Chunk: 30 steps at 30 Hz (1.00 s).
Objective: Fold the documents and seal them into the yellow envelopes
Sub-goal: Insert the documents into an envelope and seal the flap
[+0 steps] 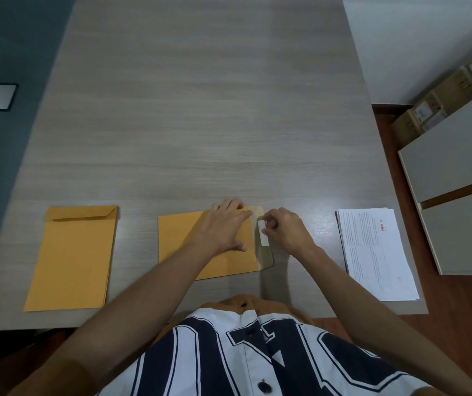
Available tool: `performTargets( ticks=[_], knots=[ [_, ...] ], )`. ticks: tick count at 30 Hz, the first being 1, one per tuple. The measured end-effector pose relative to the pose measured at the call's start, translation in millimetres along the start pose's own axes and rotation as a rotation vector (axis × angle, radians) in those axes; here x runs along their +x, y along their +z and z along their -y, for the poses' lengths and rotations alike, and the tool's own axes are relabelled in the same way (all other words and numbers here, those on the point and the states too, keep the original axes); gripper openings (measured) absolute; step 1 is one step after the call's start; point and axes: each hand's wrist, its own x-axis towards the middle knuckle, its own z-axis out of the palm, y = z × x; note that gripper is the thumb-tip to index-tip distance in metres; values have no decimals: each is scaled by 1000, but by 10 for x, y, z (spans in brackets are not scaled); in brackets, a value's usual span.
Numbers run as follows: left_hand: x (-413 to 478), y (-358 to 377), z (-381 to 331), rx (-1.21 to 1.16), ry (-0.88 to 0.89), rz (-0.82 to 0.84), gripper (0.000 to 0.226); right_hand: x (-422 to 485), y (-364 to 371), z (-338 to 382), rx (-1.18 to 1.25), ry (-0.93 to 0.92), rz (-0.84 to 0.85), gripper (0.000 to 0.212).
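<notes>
Even, bright indoor light from overhead, pale sheen on the grey worktop [200,110] toward its right side, soft shadow beside the flap of the middle envelope [177,241], wide-angle bending of the worktop edges, dimmer soft corners, small print on the papers [372,252] blurred beyond reading.

Three paper items in a row along the near edge of the table [200,110].

A lone envelope [72,258] lies at the left, the middle envelope [180,241] at the centre and the documents [374,252] at the right, well apart. The left hand [223,227] rests on the middle envelope; its flap [266,258] lies open to the right, where the right hand [283,230] pinches a strip [262,234] on it.
</notes>
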Motion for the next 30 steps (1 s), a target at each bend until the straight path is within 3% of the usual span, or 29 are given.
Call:
performTargets(
  ticks=[24,30],
  knots=[
    [-24,-19,-5,-21,-3,-11,92,16,77,116,119,112,-28,17],
    [-19,-3,0,-20,-3,-10,91,3,-16,195,284,143,15,15]
  ],
)
